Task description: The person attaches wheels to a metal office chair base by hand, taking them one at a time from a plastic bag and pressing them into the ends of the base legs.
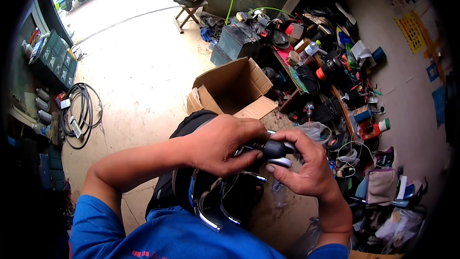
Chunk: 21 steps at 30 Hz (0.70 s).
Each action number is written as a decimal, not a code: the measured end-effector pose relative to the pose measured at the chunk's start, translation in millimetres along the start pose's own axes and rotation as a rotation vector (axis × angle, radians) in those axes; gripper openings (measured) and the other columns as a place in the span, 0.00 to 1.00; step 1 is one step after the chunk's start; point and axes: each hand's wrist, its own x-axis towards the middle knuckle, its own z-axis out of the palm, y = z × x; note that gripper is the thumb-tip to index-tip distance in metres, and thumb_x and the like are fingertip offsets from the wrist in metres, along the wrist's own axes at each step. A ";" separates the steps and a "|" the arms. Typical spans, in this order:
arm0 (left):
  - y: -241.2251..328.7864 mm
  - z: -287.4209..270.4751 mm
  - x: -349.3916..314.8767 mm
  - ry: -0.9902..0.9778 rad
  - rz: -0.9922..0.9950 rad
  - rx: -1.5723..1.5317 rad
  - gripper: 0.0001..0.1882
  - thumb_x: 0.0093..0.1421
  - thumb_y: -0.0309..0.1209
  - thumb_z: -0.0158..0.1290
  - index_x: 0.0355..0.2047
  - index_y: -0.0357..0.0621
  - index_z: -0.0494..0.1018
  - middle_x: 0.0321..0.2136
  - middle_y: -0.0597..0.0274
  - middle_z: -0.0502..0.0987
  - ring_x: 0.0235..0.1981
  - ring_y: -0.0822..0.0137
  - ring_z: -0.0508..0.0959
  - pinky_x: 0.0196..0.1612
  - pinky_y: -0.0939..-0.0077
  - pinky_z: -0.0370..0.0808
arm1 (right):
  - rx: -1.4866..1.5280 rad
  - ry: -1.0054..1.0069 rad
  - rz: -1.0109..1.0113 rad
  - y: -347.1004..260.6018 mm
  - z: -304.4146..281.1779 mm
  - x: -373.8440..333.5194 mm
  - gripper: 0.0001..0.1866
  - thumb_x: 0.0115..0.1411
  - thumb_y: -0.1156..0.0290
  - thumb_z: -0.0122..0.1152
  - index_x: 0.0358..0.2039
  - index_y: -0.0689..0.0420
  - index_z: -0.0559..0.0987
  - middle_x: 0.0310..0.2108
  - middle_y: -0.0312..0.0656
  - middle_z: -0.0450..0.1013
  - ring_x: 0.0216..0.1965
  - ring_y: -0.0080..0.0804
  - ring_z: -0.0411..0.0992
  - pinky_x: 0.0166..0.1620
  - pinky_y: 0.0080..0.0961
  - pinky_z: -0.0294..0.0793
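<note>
Head camera view: the right hand (306,165) pinches a black rounded part (274,149) and its white disc (281,162) between thumb and index finger, while the left hand (225,144) lays its thumb alongside — its remaining fingertips are hidden, so their closure cannot be told. The black rounded part is located between both hands; curved chrome tubes (208,221) sit below, and an open cardboard box (261,79) stands beyond.

bright blue tee (191,235), pretty standard short sleeves (96,218) stopping above the elbows (99,175), bit of reddish print (143,253) up front, black pants (163,184), totally bare hands (223,145)
</note>
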 end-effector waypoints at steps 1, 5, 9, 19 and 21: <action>2.2 0.7 -0.5 0.025 -0.021 0.016 0.17 0.60 0.25 0.64 0.49 0.38 0.78 0.36 0.51 0.82 0.35 0.48 0.85 0.39 0.60 0.81 | 0.000 0.002 0.014 -1.4 0.9 0.4 0.29 0.57 0.71 0.82 0.58 0.61 0.80 0.47 0.50 0.84 0.46 0.44 0.87 0.51 0.35 0.84; 1.3 2.9 -2.5 0.093 -0.006 0.078 0.17 0.57 0.24 0.67 0.46 0.39 0.79 0.37 0.52 0.82 0.35 0.49 0.85 0.37 0.61 0.82 | -0.013 0.008 0.046 -8.5 2.3 2.3 0.29 0.58 0.70 0.82 0.58 0.61 0.80 0.46 0.51 0.84 0.46 0.44 0.87 0.50 0.36 0.85; 1.4 1.5 -0.7 0.075 0.055 0.133 0.15 0.57 0.24 0.67 0.45 0.38 0.81 0.38 0.51 0.84 0.36 0.49 0.86 0.37 0.62 0.83 | 0.001 0.033 0.077 -6.0 5.4 -3.0 0.30 0.59 0.68 0.82 0.59 0.61 0.80 0.46 0.51 0.84 0.45 0.42 0.86 0.51 0.35 0.85; -5.8 -3.8 2.6 0.003 0.028 0.003 0.15 0.59 0.24 0.66 0.47 0.36 0.80 0.39 0.49 0.82 0.39 0.50 0.86 0.40 0.62 0.83 | 0.160 0.122 0.180 -0.2 20.4 -13.1 0.33 0.60 0.65 0.83 0.63 0.62 0.79 0.49 0.51 0.84 0.50 0.39 0.85 0.55 0.35 0.83; 3.6 -3.2 0.9 0.020 -0.026 0.055 0.15 0.59 0.23 0.66 0.46 0.36 0.79 0.38 0.50 0.82 0.40 0.50 0.86 0.40 0.62 0.82 | 0.107 0.110 0.139 -1.4 19.4 -11.1 0.33 0.59 0.66 0.83 0.62 0.62 0.80 0.49 0.51 0.84 0.49 0.40 0.85 0.55 0.35 0.83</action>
